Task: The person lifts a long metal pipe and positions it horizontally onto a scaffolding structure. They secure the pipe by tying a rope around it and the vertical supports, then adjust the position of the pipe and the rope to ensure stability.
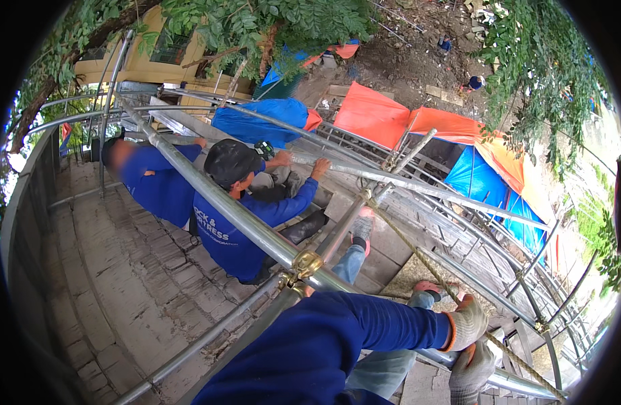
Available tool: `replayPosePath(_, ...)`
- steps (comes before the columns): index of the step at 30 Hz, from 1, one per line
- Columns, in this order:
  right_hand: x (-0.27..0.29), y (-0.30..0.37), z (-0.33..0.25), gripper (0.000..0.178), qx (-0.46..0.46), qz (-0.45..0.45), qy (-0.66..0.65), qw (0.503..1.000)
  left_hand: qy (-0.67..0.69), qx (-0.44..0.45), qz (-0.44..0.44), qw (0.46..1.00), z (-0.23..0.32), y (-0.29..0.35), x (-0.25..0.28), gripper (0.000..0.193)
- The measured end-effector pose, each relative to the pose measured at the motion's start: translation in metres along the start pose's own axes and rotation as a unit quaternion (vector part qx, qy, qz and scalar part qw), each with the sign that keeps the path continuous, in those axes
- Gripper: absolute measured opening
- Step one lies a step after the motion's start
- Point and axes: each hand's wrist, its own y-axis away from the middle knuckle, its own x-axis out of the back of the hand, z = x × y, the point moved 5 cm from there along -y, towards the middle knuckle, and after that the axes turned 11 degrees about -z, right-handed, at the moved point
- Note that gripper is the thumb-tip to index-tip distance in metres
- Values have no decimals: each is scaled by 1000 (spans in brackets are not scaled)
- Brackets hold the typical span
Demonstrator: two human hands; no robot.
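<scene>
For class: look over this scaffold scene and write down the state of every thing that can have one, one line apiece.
Rope: stretched out
Left hand: gloved, closed on the rope
Right hand: gloved, fingers curled, grip unclear
Coupler: fastened around a pole
Blue tarp: draped, creased
Orange tarp: spread out
Black cap: worn by a co-worker

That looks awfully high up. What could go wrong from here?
The rope might slip at the gloved left hand. The metal pole under a co-worker's hand could shift and pinch it. From this height, anything dropped might land on the orange tarpaulin below.
</scene>
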Motion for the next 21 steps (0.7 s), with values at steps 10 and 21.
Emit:
replayPosePath(10,5,-2,-22,32,47,7,16,999,0,-29,-64,997,18,-34,-54,35)
replayPosePath(21,15,-5,-18,26,8,-9,28,1000,-39,-78,-78,993,-8,17,27,41)
